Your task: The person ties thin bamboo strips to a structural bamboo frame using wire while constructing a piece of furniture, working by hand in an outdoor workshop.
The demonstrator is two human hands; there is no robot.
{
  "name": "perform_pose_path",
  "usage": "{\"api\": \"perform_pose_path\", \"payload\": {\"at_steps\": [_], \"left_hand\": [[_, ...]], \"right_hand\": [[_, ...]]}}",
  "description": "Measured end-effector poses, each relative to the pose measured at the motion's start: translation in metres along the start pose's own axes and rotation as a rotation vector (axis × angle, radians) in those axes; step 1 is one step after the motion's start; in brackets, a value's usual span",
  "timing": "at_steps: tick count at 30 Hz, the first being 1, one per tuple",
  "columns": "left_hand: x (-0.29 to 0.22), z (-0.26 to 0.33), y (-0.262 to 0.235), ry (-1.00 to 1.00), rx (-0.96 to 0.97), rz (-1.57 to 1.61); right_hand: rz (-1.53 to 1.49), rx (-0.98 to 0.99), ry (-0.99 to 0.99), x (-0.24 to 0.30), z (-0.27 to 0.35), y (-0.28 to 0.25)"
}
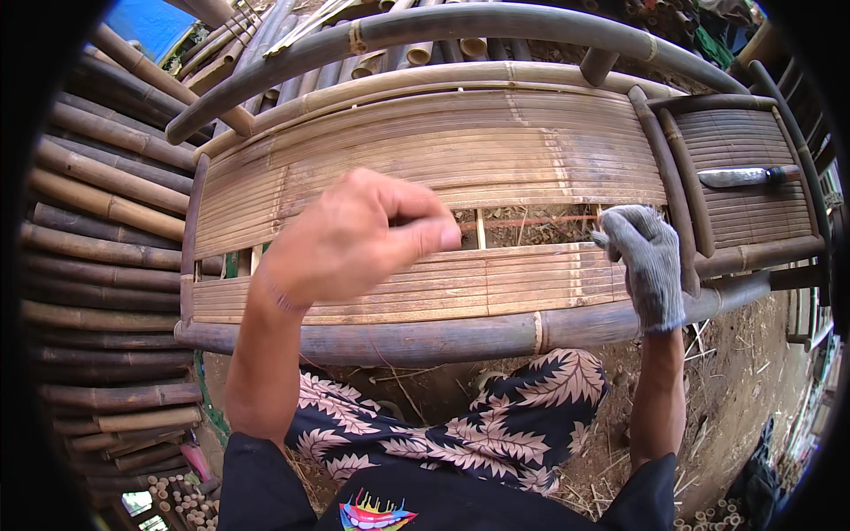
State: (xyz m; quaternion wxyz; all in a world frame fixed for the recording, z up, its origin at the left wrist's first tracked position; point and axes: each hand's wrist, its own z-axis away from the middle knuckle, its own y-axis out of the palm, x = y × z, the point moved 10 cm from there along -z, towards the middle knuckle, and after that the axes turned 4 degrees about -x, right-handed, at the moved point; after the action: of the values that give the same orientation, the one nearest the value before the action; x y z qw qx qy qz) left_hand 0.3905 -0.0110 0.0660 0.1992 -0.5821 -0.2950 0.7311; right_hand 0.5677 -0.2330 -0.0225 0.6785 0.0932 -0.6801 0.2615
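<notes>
Over the left half of a bamboo bench's slatted seat [381,159] is my bare left hand [354,234], slightly smeared by motion. Its fingers are curled, thumb against them; what they hold, if anything, is hidden. My right hand [645,261], in a grey knit glove, is closed in a pinch by the seat's right end. A thin reddish line [540,219] runs across the gap between the hands, perhaps a string; I cannot tell whether either hand grips it. Through that gap, ground and a pale cross strip [481,228] show. Front slats [522,279] lie nearer me.
A knife [748,176] with a dark handle lies on the slatted side panel at the right. Bamboo poles [115,248] are stacked at left, with more behind the backrest rail [496,25]. The thick front rail [425,341] runs just before my knees.
</notes>
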Motion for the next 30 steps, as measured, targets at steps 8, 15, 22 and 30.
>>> {"api": "perform_pose_path", "payload": {"at_steps": [8, 15, 22, 30], "left_hand": [[0.169, -0.068, 0.109, -0.337, -0.168, 0.288], [0.179, -0.093, 0.176, -0.096, 0.341, -0.421], [0.190, -0.086, 0.148, -0.371, 0.103, -0.059], [0.111, 0.009, 0.101, -0.217, -0.254, 0.562]], "right_hand": [[1.318, 0.226, -0.175, -0.077, -0.052, 0.104], [0.918, 1.050, -0.200, -0.151, -0.049, 0.210], [0.459, 0.755, -0.076, -0.073, -0.044, 0.166], [-0.613, 0.531, 0.439, -0.049, 0.020, 0.138]]}}
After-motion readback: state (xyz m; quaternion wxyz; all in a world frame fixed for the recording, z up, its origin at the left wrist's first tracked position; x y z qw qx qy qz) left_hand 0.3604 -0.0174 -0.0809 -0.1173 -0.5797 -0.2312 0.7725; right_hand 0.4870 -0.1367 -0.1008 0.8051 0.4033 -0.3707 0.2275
